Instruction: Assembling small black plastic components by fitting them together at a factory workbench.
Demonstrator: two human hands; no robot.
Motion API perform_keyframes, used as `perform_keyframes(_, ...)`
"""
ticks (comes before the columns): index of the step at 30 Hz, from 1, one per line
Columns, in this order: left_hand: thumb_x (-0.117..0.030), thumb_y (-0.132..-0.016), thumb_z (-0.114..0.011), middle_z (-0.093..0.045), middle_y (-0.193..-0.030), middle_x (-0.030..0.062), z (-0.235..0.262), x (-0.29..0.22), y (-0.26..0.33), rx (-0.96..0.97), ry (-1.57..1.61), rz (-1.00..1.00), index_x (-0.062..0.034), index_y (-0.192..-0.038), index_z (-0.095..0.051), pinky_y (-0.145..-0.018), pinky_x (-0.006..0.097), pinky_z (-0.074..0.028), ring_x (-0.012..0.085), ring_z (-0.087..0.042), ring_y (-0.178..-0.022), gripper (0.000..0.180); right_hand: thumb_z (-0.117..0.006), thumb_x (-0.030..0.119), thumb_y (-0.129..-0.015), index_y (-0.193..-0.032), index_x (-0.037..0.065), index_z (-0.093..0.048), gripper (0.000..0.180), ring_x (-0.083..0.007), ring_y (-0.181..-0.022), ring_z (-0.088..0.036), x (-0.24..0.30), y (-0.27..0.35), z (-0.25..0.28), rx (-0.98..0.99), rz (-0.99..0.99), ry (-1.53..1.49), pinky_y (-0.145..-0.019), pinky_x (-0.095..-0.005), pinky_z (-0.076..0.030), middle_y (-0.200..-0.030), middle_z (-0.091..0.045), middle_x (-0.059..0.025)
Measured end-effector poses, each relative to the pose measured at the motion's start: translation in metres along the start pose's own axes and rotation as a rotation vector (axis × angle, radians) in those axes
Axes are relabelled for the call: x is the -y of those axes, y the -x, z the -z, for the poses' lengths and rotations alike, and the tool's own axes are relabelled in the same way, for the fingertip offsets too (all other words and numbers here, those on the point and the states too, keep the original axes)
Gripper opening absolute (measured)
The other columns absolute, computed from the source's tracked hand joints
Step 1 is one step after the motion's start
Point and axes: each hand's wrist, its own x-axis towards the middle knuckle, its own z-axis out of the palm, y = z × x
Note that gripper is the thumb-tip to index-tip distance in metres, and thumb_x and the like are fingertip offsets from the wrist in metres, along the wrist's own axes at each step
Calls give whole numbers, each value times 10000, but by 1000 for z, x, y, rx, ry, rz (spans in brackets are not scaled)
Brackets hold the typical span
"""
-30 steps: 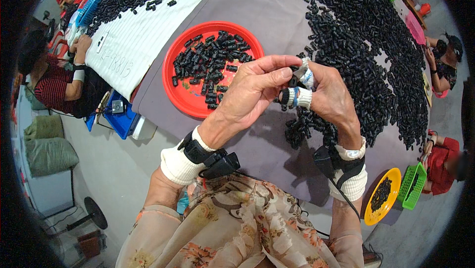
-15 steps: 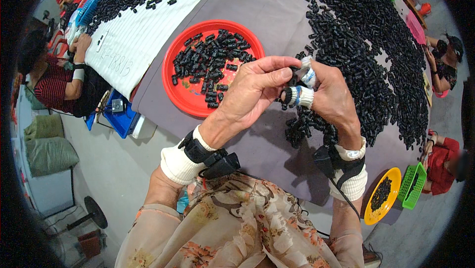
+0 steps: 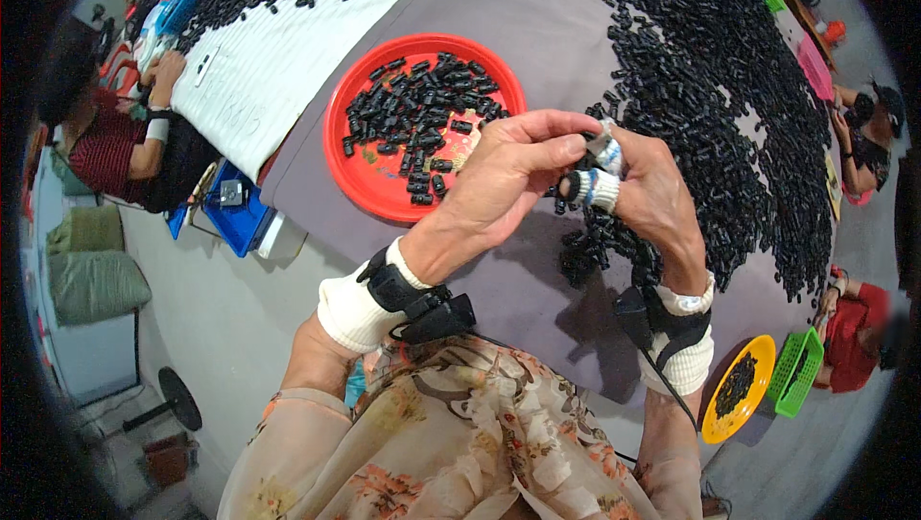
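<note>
Pieces: small black matt plastic cylindrical pieces
Tray: round red glossy plastic tray
Cover: grey matt cloth table cover
Wristbands: white knitted cloth wristbands

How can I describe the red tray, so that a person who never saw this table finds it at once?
Start from the grey cloth that covers the table in front of the person. The red tray lies on it, just left of the left hand. It is round and holds a loose scatter of small black pieces; the yellow dish is smaller and sits off the table, lower right.

A sorting workshop: seated workers around a table heaped with black parts.
</note>
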Motion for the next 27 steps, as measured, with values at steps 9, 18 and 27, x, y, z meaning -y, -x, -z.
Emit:
perform_keyframes(9,-76,-841,-551,-601,-919,53,3,0,-3,-18,-40,-28,5,-1030,-574,-741,252,-483,116,-576,-811,206,-671,249,-736,-829,15,-585,266,-96,-527,-459,-5,4,0,20,1,-12,-504,-263,-387,-608,-551,-47)
perform_keyframes(18,-64,-826,-564,-605,-842,40,51,-29,8,-269,-130,-121,-1,-1035,-569,-690,245,-491,114,-585,-712,219,-707,204,-731,-702,67,-525,230,-24,-561,-393,-9,17,16,-124,-225,-138,-500,-198,-326,-598,-467,75)
perform_keyframes(27,-81,-804,-600,-587,-816,8,82,-48,22,-534,-646,-279,-18,-1014,-603,-632,201,-447,64,-529,-702,219,-666,227,-763,-723,97,-551,178,-9,-431,-351,-27,34,35,-279,-273,-256,-390,-182,-248,-538,-438,77)
